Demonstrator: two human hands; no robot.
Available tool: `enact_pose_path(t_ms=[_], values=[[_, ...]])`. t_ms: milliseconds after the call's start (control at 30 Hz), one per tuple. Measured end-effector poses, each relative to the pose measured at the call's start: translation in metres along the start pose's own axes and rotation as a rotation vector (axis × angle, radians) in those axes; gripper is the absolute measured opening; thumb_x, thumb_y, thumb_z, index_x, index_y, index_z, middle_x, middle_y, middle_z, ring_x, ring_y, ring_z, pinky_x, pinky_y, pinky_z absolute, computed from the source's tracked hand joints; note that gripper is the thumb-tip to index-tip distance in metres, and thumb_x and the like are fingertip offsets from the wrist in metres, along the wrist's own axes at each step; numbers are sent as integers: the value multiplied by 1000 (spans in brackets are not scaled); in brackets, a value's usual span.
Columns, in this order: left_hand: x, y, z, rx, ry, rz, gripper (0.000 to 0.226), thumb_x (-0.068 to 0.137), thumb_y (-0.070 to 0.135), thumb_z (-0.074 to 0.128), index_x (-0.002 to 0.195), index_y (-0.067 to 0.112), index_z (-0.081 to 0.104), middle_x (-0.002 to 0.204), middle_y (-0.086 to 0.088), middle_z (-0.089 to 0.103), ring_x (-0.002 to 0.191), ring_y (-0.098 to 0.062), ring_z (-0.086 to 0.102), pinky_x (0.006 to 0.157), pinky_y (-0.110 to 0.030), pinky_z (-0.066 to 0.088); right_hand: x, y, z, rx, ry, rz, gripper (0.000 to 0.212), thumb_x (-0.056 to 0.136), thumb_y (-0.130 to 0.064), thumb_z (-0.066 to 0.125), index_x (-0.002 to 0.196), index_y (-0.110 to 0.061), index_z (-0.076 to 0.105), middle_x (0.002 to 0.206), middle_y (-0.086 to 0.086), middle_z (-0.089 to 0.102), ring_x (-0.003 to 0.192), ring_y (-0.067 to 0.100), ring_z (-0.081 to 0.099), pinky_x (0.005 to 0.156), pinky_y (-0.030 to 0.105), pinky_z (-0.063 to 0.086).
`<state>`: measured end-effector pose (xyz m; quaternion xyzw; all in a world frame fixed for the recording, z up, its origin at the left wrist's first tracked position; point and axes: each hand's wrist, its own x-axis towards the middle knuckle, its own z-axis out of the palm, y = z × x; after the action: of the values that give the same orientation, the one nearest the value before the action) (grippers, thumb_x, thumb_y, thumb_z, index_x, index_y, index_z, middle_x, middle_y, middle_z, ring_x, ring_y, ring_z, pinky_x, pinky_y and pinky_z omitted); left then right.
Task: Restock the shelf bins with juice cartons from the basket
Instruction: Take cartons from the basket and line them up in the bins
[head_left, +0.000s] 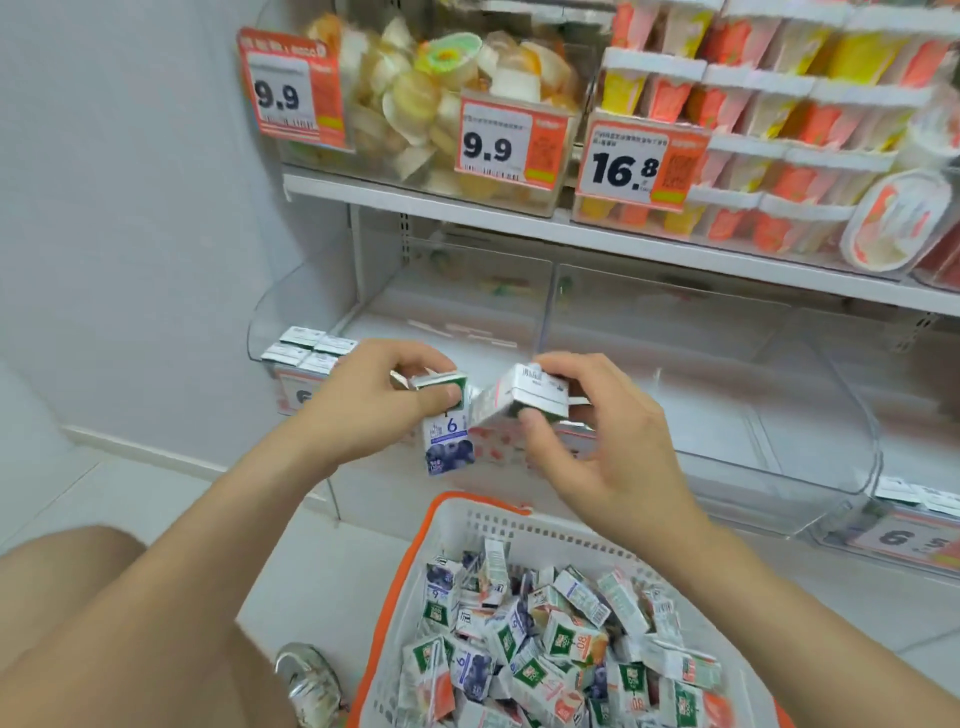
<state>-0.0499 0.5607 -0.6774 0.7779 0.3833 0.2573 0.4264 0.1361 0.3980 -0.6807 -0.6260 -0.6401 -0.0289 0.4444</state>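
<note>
Your left hand (363, 405) gripped a blueberry carton (449, 447) upright at mid-frame, thumb across its top. Your right hand (592, 452) pinched a pink-printed carton (511, 408), tilted and close against the first. Both were held above the white, orange-rimmed basket (470, 525) at bottom centre, which was heaped with loose juice cartons (545, 639). Behind your hands stood a clear shelf bin (701, 415), and a few boxed cartons (306, 348) lined the bin at middle left.
</note>
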Motion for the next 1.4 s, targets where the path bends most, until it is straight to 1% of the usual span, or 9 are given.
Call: enact_pose_path(t_ms=[133,267,367,500,667,800,933,1233,1400], values=[[8,-7,-26,2,237,-39,16,90,34,77,106,35,74,94,-4,74,78,-25,73,77,-43,61,52,-5,49,-31,43,8,35,96,-19,70,129,-16,58,120,-3,58,106,9,56,92,26,47],[13,-13,-38,-85,346,-78,16,103,11,62,106,25,68,88,-14,70,50,-15,71,49,-29,59,100,3,92,-159,-162,172,36,101,-24,64,134,-17,54,128,5,52,112,24,55,92,34,44],[16,-19,-40,-173,323,-98,19,105,9,59,110,25,68,103,-22,69,56,-37,75,58,-49,65,125,17,117,-215,-351,326,39,99,-26,67,135,-13,59,130,11,61,122,31,56,91,35,44],[24,-28,-39,-89,350,-84,16,101,15,67,116,20,71,100,-9,68,61,-16,74,57,-30,60,139,25,134,-184,-500,421,41,93,-37,75,129,-17,67,124,10,65,121,28,56,95,35,48],[28,-29,-33,-133,295,-118,19,93,24,78,112,25,76,97,6,70,90,-22,72,73,-39,60,138,29,130,-320,-704,316,25,100,-18,48,79,-17,61,83,11,63,88,36,59,80,40,51],[26,-18,-21,-226,276,-85,12,92,23,80,101,30,76,101,1,75,89,-25,77,78,-52,64,124,13,100,-220,-507,170,38,106,-15,38,132,-15,65,126,10,70,125,33,56,102,44,49],[20,4,-3,-381,160,-40,21,90,28,83,109,27,75,104,-1,79,93,-25,78,69,-38,62,84,-2,42,39,-338,139,41,105,-28,45,145,-27,57,124,-8,69,107,6,65,89,22,52],[11,76,88,-640,-73,-20,34,86,7,83,118,7,72,104,-11,80,96,-25,79,77,-25,61,25,54,-61,302,-165,392,28,99,-28,60,127,-30,62,104,1,70,87,25,76,77,57,61],[8,104,142,-548,-125,57,32,86,10,84,116,11,74,103,-5,81,100,-20,78,83,-28,62,3,78,-107,363,-154,502,16,105,-24,61,117,-22,70,103,4,76,88,20,76,71,37,61]])
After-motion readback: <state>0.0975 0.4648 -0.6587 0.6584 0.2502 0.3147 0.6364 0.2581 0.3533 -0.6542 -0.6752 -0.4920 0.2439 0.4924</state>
